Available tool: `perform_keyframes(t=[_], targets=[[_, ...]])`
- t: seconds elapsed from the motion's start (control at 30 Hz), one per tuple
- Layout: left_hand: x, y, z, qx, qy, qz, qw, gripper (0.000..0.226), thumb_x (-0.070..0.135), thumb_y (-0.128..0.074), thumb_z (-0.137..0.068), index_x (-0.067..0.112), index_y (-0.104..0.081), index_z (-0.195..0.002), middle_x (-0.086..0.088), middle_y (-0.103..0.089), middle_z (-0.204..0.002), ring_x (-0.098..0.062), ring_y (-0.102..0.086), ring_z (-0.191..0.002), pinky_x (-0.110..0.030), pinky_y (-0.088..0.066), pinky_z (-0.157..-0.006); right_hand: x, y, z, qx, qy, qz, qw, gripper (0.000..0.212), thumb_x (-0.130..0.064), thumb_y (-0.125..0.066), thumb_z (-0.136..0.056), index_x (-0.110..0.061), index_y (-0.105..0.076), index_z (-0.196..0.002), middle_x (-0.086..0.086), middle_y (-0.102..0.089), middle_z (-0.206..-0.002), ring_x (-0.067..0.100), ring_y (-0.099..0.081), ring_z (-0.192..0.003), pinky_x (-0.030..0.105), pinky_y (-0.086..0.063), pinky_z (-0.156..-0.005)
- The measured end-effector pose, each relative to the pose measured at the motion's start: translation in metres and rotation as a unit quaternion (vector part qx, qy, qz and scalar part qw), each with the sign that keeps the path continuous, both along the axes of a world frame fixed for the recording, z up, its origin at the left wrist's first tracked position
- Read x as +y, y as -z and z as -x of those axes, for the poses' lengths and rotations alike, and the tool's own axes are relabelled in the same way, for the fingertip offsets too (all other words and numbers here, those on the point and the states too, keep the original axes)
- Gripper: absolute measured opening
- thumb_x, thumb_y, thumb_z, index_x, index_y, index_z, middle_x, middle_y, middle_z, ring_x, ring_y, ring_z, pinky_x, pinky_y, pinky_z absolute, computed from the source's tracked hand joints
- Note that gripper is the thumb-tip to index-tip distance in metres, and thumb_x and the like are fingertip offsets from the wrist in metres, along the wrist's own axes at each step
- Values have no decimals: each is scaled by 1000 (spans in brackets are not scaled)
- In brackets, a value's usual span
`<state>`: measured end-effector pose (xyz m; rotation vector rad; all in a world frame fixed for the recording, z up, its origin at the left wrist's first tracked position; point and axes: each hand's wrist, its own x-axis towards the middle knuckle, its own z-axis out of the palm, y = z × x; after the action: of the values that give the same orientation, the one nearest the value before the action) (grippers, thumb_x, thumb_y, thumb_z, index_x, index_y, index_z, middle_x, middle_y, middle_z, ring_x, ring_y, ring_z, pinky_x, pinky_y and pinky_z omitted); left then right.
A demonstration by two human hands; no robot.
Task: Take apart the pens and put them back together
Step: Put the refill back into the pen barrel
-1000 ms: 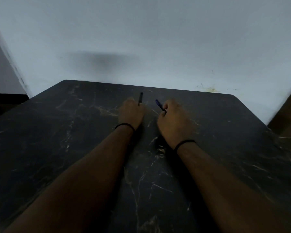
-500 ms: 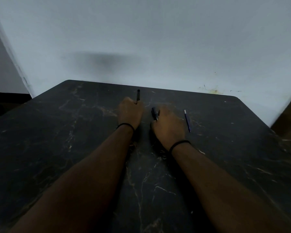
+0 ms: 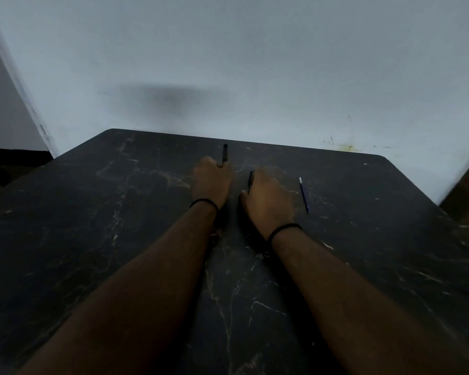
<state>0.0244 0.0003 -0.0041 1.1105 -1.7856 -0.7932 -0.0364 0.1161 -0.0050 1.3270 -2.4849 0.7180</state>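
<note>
A black pen part [image 3: 224,154] is gripped in the curled left hand [image 3: 211,182]. Another dark pen part [image 3: 250,181] is apparently pinched by the right hand [image 3: 268,203]. A blue refill [image 3: 304,194] lies on the tabletop [image 3: 92,226], just right of the right hand.

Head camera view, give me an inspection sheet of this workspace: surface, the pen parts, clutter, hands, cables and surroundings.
Surface: dark marble-patterned table with pale veins and small light flecks.
Job's things: a black pen piece stands out of the left grip; a dark pen piece shows beside the right grip; a thin blue refill lies loose on the table, right of the right hand.
Clutter: nothing seen.
Hands: left hand grips its pen piece; right hand is curled, knuckles up, seemingly around the dark piece. Each wrist wears a black band.
Cables: nothing seen.
Surroundings: pale wall behind the table, stained at right; dim light.
</note>
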Motion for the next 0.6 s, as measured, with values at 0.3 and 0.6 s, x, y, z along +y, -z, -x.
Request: perform_keyframes(t=[0.3, 0.6], targets=[[12, -8, 3, 102, 118, 5, 988, 19, 27, -57, -98, 15, -58, -83, 5, -54, -69, 2, -48, -54, -18, -43, -51, 9, -6, 8, -78, 11, 253, 964, 10, -32, -50, -99, -26, -48, -91, -7, -59, -88, 14, -56, -76, 29, -43, -64], [40, -17, 9, 145, 281, -14, 949, 13, 8, -65, -92, -5, -70, -94, 2, -59, -63, 6, -49, -43, -7, -38, -47, 12, -7, 29, -221, -27, 384, 896, 27, -44, -53, -98, -22, -65, -87, -7, -60, -70, 7, -54, -61, 22, -41, -57]])
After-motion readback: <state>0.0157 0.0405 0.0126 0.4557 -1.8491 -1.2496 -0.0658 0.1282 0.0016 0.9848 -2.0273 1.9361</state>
